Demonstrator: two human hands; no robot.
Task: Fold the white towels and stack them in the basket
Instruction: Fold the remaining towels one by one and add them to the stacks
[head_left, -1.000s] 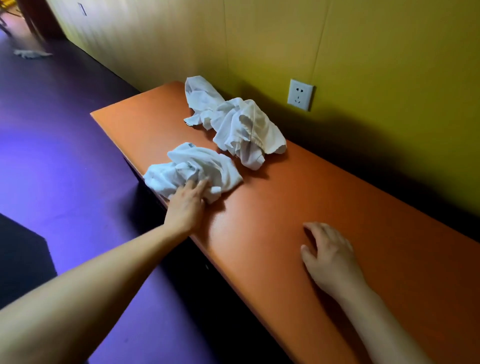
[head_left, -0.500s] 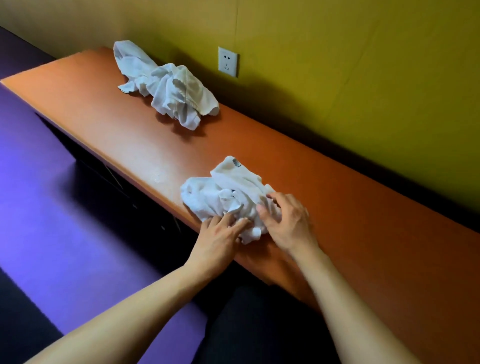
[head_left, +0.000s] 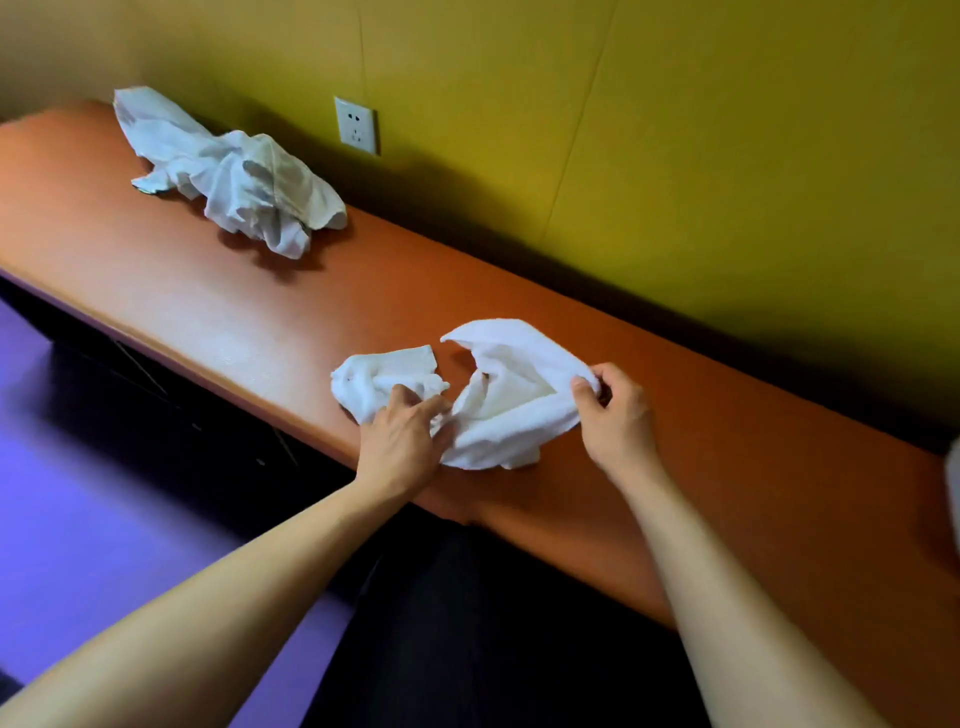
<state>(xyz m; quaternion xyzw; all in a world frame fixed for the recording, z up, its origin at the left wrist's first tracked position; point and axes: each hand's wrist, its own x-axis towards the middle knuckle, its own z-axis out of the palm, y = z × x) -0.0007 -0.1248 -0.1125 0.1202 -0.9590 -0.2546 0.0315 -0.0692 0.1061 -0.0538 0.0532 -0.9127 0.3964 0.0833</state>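
A crumpled white towel (head_left: 504, 400) lies near the front edge of the orange table (head_left: 727, 467), partly spread out. My left hand (head_left: 402, 441) rests on its left part with fingers pinching the cloth. My right hand (head_left: 615, 415) pinches the towel's right edge and lifts it a little. A second heap of crumpled white towels (head_left: 234, 176) lies at the far left of the table, close to the wall. No basket shows clearly.
A yellow wall (head_left: 675, 130) with a white socket (head_left: 356, 124) runs behind the table. Purple floor (head_left: 104, 519) lies to the left below the table edge. A pale object (head_left: 953, 483) is cut off at the right border.
I dragged the near towel to the right along the table, away from the heap. My right hand came off the table onto it, and both hands have pulled it partly open.
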